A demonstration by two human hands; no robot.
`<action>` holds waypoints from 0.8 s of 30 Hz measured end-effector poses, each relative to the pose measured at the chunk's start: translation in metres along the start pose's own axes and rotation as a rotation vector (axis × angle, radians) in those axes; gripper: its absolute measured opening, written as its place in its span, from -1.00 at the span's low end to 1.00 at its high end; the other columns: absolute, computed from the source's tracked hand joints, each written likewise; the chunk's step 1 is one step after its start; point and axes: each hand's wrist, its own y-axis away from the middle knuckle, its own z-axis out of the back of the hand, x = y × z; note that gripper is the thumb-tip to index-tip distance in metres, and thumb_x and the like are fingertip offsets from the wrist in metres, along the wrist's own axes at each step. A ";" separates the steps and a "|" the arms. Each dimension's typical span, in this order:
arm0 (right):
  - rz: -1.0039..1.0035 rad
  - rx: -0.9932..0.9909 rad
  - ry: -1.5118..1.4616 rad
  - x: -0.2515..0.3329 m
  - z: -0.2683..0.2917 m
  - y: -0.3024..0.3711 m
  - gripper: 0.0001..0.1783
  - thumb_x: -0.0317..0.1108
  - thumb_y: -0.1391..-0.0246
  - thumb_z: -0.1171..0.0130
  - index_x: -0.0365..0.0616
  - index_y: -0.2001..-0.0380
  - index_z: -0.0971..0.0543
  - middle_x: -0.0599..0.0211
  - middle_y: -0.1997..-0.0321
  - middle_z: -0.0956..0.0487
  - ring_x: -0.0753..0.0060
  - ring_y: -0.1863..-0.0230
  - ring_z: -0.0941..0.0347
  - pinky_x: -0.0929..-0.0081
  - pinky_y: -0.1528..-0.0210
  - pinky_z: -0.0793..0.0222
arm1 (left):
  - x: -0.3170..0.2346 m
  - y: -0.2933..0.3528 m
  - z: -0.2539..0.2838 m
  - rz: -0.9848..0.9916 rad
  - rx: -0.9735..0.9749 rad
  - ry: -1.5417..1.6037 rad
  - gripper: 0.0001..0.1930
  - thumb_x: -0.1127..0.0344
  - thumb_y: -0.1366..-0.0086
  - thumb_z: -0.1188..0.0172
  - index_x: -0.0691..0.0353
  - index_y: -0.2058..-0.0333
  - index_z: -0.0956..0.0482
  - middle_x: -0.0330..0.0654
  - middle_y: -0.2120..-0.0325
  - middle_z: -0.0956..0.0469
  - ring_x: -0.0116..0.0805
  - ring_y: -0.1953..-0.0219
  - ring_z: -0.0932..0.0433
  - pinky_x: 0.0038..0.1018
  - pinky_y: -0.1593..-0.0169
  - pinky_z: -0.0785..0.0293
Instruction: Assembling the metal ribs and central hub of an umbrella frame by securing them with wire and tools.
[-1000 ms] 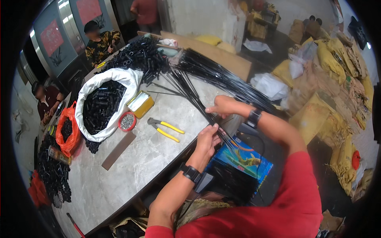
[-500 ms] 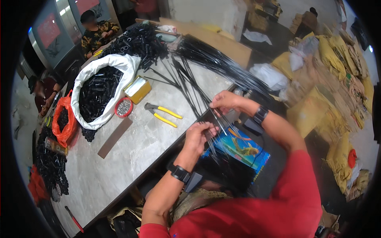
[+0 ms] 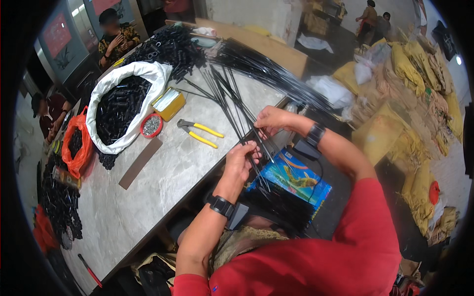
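Several thin black rods (image 3: 223,89) lean over the table edge, their far ends spread across the grey tabletop. My left hand (image 3: 240,162) is closed round some of them at the edge, thumb on top. Just beyond it and to the right, my right hand (image 3: 273,121) pinches rods between thumb and fingers. Light-tipped rod ends show below the hands, above a blue picture box (image 3: 297,180). More black rods (image 3: 284,204) lie in a dark bunch close to my body. End-cutting pliers (image 3: 201,132) with yellow handles rest on the table left of my hands.
A white sack (image 3: 100,143) of black tubular parts, a red bag (image 3: 77,160), a yellow tin (image 3: 173,108), a red tub (image 3: 151,126) of small metal pieces and a brown bar (image 3: 140,164) stand leftward. Long rods (image 3: 271,69) lie at the back. Two people sit across; yellow sacks (image 3: 380,133) fill the right.
Both hands stay on the rods, with the right one slightly nearer the left. The view has shifted a little. The person across has raised a hand; figures at the back right stand differently.
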 end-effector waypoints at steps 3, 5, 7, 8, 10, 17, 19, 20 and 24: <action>-0.004 0.026 0.016 0.002 0.000 0.002 -0.77 -0.25 -0.15 -0.18 -0.19 0.45 -0.61 0.35 0.55 -0.64 0.57 0.61 -0.48 0.62 0.56 -0.37 | 0.001 -0.002 0.004 0.035 -0.010 0.053 -0.90 0.39 -0.22 -0.27 0.23 0.36 -0.52 -0.24 0.50 -0.55 -0.42 0.51 -0.53 -0.51 0.46 -0.45; -0.008 0.055 0.008 0.003 0.000 0.002 -0.78 -0.26 -0.14 -0.20 -0.19 0.45 -0.61 0.35 0.55 -0.64 0.57 0.62 -0.47 0.61 0.56 -0.37 | 0.001 -0.001 0.000 0.058 -0.028 0.071 -0.89 0.41 -0.20 -0.29 0.22 0.38 -0.51 -0.24 0.50 -0.54 -0.43 0.52 -0.52 -0.50 0.47 -0.45; 0.004 0.062 0.036 0.004 -0.002 0.002 -0.79 -0.26 -0.07 -0.28 -0.18 0.49 -0.60 0.36 0.57 -0.62 0.58 0.62 -0.47 0.62 0.57 -0.36 | 0.002 0.003 -0.008 0.006 0.028 0.071 -0.86 0.48 -0.14 -0.33 0.21 0.40 -0.51 -0.26 0.54 -0.54 -0.46 0.57 -0.50 -0.53 0.55 -0.42; 0.005 0.061 0.035 0.004 -0.003 0.000 -0.79 -0.26 -0.07 -0.28 -0.18 0.49 -0.60 0.36 0.57 -0.62 0.58 0.62 -0.47 0.62 0.57 -0.36 | 0.002 0.003 -0.009 0.005 0.028 0.069 -0.86 0.48 -0.14 -0.33 0.21 0.40 -0.51 -0.26 0.54 -0.54 -0.46 0.57 -0.50 -0.53 0.55 -0.42; 0.052 0.015 0.110 0.004 -0.005 -0.004 -0.78 -0.25 -0.02 -0.33 -0.16 0.51 -0.58 0.37 0.59 -0.60 0.58 0.62 -0.47 0.62 0.59 -0.35 | 0.002 0.004 -0.010 -0.032 -0.027 -0.128 -0.86 0.49 -0.15 -0.32 0.21 0.34 -0.52 -0.30 0.51 -0.53 -0.51 0.58 -0.44 -0.59 0.53 -0.37; 0.035 0.045 0.106 0.001 -0.003 -0.007 -0.77 -0.22 -0.04 -0.32 -0.16 0.45 -0.59 0.38 0.55 -0.61 0.60 0.60 -0.49 0.63 0.60 -0.33 | -0.001 0.009 -0.006 -0.069 -0.101 -0.246 -0.88 0.47 -0.17 -0.31 0.22 0.35 -0.52 -0.27 0.51 -0.56 -0.50 0.57 -0.46 -0.60 0.51 -0.37; 0.049 0.042 0.057 -0.005 0.000 -0.007 -0.72 -0.14 -0.09 -0.30 -0.16 0.42 -0.59 0.39 0.53 -0.61 0.60 0.57 -0.49 0.62 0.56 -0.36 | -0.006 0.013 -0.006 -0.073 -0.106 -0.116 -0.90 0.44 -0.18 -0.30 0.23 0.40 -0.53 -0.27 0.58 -0.54 -0.51 0.59 -0.49 -0.60 0.53 -0.38; 0.054 0.043 0.057 -0.005 0.000 -0.006 -0.72 -0.14 -0.09 -0.30 -0.16 0.42 -0.59 0.39 0.53 -0.61 0.60 0.57 -0.49 0.62 0.56 -0.36 | -0.009 0.016 -0.004 -0.044 -0.106 -0.111 -0.91 0.39 -0.27 -0.23 0.25 0.37 -0.53 -0.27 0.56 -0.53 -0.46 0.53 -0.51 -0.54 0.46 -0.45; 0.022 0.021 -0.135 -0.005 -0.005 -0.003 -0.53 0.10 -0.13 -0.23 -0.16 0.42 -0.56 0.42 0.54 -0.56 0.55 0.56 -0.48 0.55 0.54 -0.38 | -0.025 0.022 0.008 0.021 0.012 0.002 -0.84 0.25 -0.40 -0.10 0.23 0.28 -0.48 -0.31 0.53 -0.47 -0.42 0.48 -0.48 -0.41 0.34 -0.54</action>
